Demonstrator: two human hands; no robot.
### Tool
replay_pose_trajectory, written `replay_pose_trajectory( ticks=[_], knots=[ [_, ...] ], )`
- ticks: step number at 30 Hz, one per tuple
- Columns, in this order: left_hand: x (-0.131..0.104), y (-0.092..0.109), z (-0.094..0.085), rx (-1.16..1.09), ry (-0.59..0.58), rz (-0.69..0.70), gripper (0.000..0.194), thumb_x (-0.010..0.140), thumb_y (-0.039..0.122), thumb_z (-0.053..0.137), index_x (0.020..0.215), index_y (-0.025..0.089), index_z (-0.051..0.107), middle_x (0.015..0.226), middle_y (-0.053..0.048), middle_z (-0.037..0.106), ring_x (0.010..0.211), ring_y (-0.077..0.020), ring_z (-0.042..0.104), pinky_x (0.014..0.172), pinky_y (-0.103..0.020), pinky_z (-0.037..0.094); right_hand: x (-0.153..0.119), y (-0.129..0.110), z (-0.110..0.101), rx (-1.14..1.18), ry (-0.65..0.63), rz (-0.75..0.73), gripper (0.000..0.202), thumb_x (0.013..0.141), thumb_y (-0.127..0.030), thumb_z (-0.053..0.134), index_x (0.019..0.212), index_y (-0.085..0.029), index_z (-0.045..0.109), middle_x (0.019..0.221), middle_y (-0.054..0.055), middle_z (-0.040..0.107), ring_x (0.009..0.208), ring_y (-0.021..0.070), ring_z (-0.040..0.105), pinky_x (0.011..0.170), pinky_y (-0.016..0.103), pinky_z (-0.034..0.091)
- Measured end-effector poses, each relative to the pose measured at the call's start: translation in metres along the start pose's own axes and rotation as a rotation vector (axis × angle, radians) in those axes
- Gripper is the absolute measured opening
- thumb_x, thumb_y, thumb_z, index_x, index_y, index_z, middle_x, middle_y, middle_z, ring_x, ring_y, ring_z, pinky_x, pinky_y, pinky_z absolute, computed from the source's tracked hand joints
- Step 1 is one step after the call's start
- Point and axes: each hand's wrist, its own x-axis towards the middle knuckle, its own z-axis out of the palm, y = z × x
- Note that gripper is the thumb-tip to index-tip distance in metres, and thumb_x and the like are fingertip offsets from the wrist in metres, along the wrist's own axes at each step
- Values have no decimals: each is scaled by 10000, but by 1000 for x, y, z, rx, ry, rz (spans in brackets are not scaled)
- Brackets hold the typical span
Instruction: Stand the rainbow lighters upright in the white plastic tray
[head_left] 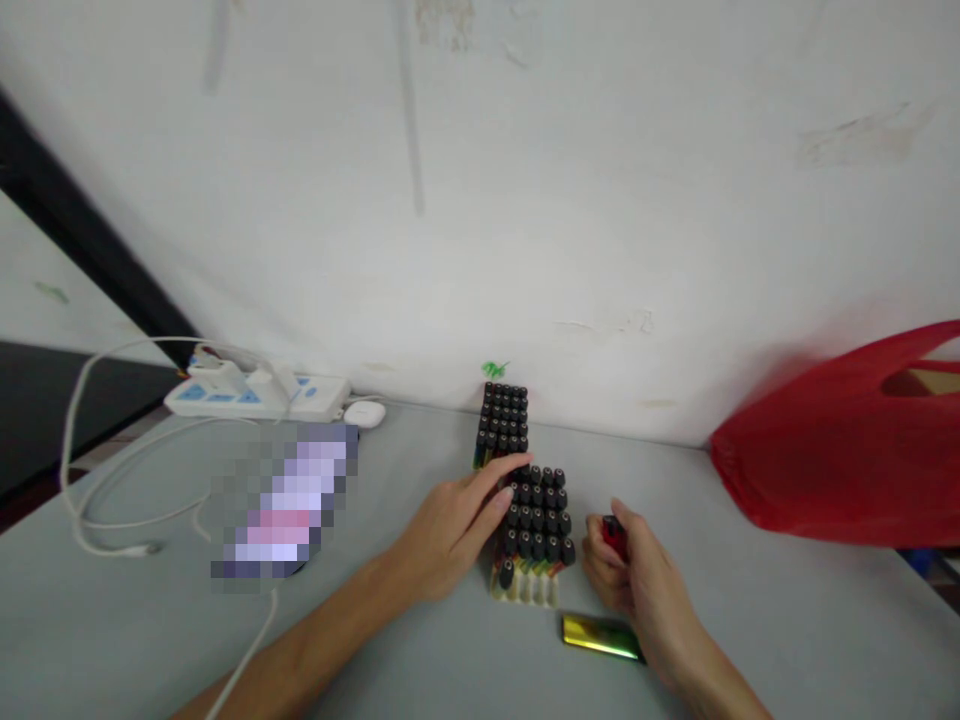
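Note:
A pale tray (525, 597) holds rows of black-topped lighters (538, 518); its front row has one black-topped piece at the left and bare slots beside it. My left hand (457, 530) rests at the tray's left side, thumb and index finger apart and touching the tray's edge. To the right of the tray, my right hand (637, 580) is closed around a red lighter (614, 537) with a dark top. A shiny yellow-green lighter (600, 636) lies flat on the table below, partly behind my right hand.
Another block of black-topped lighters (504, 415) stands near the wall. At left are a phone (296, 505), a power strip (322, 398), white cables and a white case (364, 414). A red bag (840, 450) sits at right on the grey table (420, 660).

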Motion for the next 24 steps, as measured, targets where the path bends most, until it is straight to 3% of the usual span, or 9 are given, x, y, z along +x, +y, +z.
replay_pose_trajectory(
  ticks=[9, 13, 16, 19, 24],
  knots=[
    [0, 1, -1, -5, -11, 9, 475, 1218, 460, 374, 1649, 342, 534, 1546, -32, 745, 1297, -274, 772, 1149, -399, 560, -6, -7, 2, 25, 40, -19, 641, 909, -784, 646, 644, -282, 347, 584, -112, 147, 530, 109, 99, 453, 264, 112],
    [1, 0, -1, -6, -16, 6, 475, 1219, 462, 370, 1651, 345, 530, 1547, -29, 746, 1320, -276, 762, 1164, -399, 550, 1, -5, 0, 37, 35, 32, 707, 863, -862, 673, 625, -271, 367, 582, -109, 153, 522, 99, 85, 448, 258, 78],
    [0, -1, 0, 3, -9, 2, 463, 1222, 455, 377, 1650, 366, 530, 1553, -12, 742, 1333, -269, 755, 1184, -391, 531, 2, -5, 0, 46, 0, 42, 721, 835, -923, 675, 658, -255, 469, 570, -109, 181, 507, 93, 92, 454, 254, 99],
    [0, -2, 0, 14, -12, 8, 467, 1222, 453, 377, 1658, 366, 519, 1549, -14, 744, 1314, -270, 763, 1157, -391, 543, -3, -10, 4, -37, 67, -63, 684, 871, -913, 678, 822, -233, 616, 597, -89, 307, 506, 105, 211, 469, 249, 169],
    [0, -1, 0, 14, -11, 0, 463, 1222, 447, 380, 1656, 369, 519, 1531, -9, 753, 1260, -260, 783, 1124, -382, 554, -13, -19, 11, -263, 121, -288, 573, 1051, -776, 582, 933, -221, 664, 674, -35, 512, 579, 152, 449, 554, 282, 378]
  ],
)
